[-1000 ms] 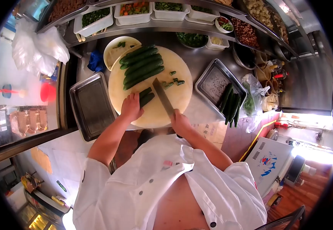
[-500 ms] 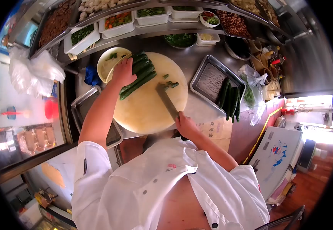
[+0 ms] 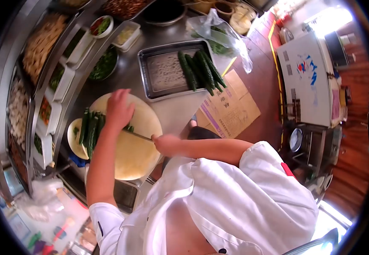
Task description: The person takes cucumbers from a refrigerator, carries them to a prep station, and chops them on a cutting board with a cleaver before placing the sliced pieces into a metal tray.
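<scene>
My right hand (image 3: 167, 145) grips the handle of a knife (image 3: 137, 135), its blade lying low over the round cutting board (image 3: 140, 163). My left hand (image 3: 120, 110) is over the far part of the board with its fingers stretched out, and I see nothing held in it. To its left, several dark green cucumbers (image 3: 92, 129) lie side by side at the board's edge. A few small cut cucumber pieces (image 3: 129, 128) sit by the blade, partly hidden by my left hand. A pale bowl (image 3: 75, 146) with green bits inside stands beyond the cucumbers.
A metal tray (image 3: 161, 72) on the counter holds more whole cucumbers (image 3: 199, 70) at its right end. Near it are a plastic bag of greens (image 3: 222, 40) and a bowl of chopped greens (image 3: 104, 63). Food containers line a shelf (image 3: 72, 85) at left. Flattened cardboard (image 3: 231, 106) lies on the floor.
The view has swung right. My left hand has left the cucumbers and moved right across the board, near the cut pieces and the blade. My right hand still holds the knife.
</scene>
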A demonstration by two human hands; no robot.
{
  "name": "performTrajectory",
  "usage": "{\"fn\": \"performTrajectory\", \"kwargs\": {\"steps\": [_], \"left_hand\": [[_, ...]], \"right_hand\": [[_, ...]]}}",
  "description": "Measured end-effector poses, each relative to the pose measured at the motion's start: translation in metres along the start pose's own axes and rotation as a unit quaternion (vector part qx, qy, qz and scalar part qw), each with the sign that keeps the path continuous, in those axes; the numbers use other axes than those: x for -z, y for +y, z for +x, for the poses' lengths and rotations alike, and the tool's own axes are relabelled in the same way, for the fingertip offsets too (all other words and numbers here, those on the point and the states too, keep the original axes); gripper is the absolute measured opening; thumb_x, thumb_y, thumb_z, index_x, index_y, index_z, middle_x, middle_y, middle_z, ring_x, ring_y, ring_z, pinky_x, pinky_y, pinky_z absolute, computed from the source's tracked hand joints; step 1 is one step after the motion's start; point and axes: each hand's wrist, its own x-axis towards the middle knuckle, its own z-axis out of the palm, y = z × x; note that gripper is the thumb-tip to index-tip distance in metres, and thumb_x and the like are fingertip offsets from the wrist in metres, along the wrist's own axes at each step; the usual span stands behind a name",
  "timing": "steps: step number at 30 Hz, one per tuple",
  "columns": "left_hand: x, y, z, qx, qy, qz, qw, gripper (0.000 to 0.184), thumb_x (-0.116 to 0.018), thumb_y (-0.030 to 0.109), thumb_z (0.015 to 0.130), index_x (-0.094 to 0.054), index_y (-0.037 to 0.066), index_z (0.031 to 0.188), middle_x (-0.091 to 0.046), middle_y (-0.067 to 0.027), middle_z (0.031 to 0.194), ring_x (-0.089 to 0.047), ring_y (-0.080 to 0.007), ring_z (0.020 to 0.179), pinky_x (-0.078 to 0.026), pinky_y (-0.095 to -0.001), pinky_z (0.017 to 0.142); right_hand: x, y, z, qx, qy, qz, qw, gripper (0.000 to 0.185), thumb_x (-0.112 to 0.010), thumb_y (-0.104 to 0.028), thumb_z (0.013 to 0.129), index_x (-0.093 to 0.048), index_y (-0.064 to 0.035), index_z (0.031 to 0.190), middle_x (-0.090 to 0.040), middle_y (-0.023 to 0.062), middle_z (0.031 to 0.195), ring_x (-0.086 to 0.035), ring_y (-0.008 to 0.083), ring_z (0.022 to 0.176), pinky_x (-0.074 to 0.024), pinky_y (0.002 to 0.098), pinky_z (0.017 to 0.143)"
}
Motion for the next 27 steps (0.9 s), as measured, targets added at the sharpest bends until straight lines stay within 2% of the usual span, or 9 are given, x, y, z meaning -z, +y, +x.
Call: {"fn": "performTrajectory", "kwargs": {"steps": [4,7,9,14,17,19,23,25,27], "left_hand": [[-0.071,0.064,0.091,-0.112,-0.114,-0.006,0.987,0.055,-0.068,0.008,0.085,-0.057,0.008,0.139,-0.056,-0.0158,0.140,-0.050,-0.0366,0.133,-0.042,-0.0485,0.111],[-0.141,0.083,0.147,-0.202,-0.074,0.045,0.976,0.061,-0.066,0.003,0.083,-0.056,0.011,0.142,-0.054,-0.0139,0.145,-0.047,-0.0355,0.138,-0.038,-0.0487,0.116],[-0.158,0.098,0.178,-0.234,-0.099,0.064,0.965,0.061,-0.064,0.001,0.084,-0.056,0.012,0.143,-0.052,-0.0139,0.147,-0.045,-0.0357,0.140,-0.036,-0.0487,0.118],[-0.194,0.114,0.224,-0.283,-0.159,0.118,0.938,0.060,-0.061,0.000,0.085,-0.057,0.013,0.143,-0.052,-0.0152,0.145,-0.045,-0.0365,0.140,-0.032,-0.0491,0.121],[-0.205,0.108,0.227,-0.284,-0.162,0.149,0.933,0.050,-0.064,0.001,0.083,-0.062,0.009,0.132,-0.056,-0.0162,0.133,-0.048,-0.0356,0.133,-0.030,-0.0493,0.122],[-0.208,0.097,0.222,-0.300,-0.144,0.200,0.921,0.044,-0.076,0.006,0.074,-0.064,0.006,0.116,-0.057,-0.0153,0.121,-0.051,-0.0335,0.126,-0.032,-0.0478,0.121],[-0.146,0.094,0.208,-0.230,-0.176,0.191,0.938,0.028,-0.075,0.012,0.076,-0.064,0.008,0.101,-0.060,-0.0111,0.114,-0.056,-0.0314,0.118,-0.039,-0.0451,0.112],[-0.111,0.088,0.192,-0.114,-0.173,0.160,0.965,0.042,-0.083,0.015,0.066,-0.061,0.008,0.102,-0.060,-0.0107,0.112,-0.057,-0.0320,0.115,-0.043,-0.0445,0.104],[-0.066,0.080,0.163,-0.048,-0.136,0.161,0.976,0.045,-0.084,0.015,0.067,-0.060,0.009,0.104,-0.061,-0.0104,0.111,-0.057,-0.0316,0.114,-0.043,-0.0448,0.102]], "right_hand": [[-0.001,0.005,0.001,0.001,-0.007,0.055,0.998,0.045,-0.058,-0.005,0.092,-0.045,0.0034,0.134,-0.072,0.0255,0.099,-0.074,0.0413,0.091,-0.0596,0.0499,0.075],[0.002,0.011,0.003,0.011,-0.037,0.092,0.995,0.047,-0.056,-0.003,0.092,-0.047,0.0003,0.137,-0.072,0.0243,0.100,-0.073,0.0428,0.095,-0.0594,0.0509,0.076],[0.016,0.007,-0.006,0.021,-0.036,0.083,0.996,0.055,-0.057,-0.001,0.091,-0.046,-0.0016,0.144,-0.073,0.0223,0.099,-0.073,0.0428,0.095,-0.0596,0.0510,0.074],[0.039,0.014,-0.009,0.001,-0.077,0.175,0.982,0.048,-0.050,-0.004,0.096,-0.046,-0.0011,0.145,-0.071,0.0238,0.105,-0.073,0.0434,0.098,-0.0597,0.0523,0.077],[0.028,0.018,0.000,0.005,-0.076,0.199,0.977,0.044,-0.046,-0.005,0.099,-0.047,-0.0015,0.143,-0.071,0.0250,0.109,-0.072,0.0442,0.101,-0.0592,0.0533,0.081],[0.018,0.021,0.008,0.021,-0.063,0.186,0.980,0.042,-0.044,-0.006,0.100,-0.048,-0.0021,0.142,-0.071,0.0254,0.110,-0.071,0.0444,0.103,-0.0588,0.0538,0.083],[0.020,0.018,0.011,-0.010,-0.070,0.169,0.983,0.036,-0.044,-0.009,0.101,-0.051,-0.0029,0.136,-0.070,0.0258,0.112,-0.070,0.0440,0.107,-0.0575,0.0540,0.087],[0.021,0.016,0.008,-0.007,-0.077,0.151,0.986,0.034,-0.043,-0.012,0.102,-0.051,-0.0029,0.133,-0.070,0.0253,0.114,-0.069,0.0437,0.109,-0.0569,0.0538,0.090],[0.021,0.013,0.010,-0.027,-0.055,0.161,0.985,0.033,-0.042,-0.013,0.102,-0.052,-0.0044,0.133,-0.071,0.0257,0.112,-0.070,0.0434,0.107,-0.0566,0.0532,0.090]]}}
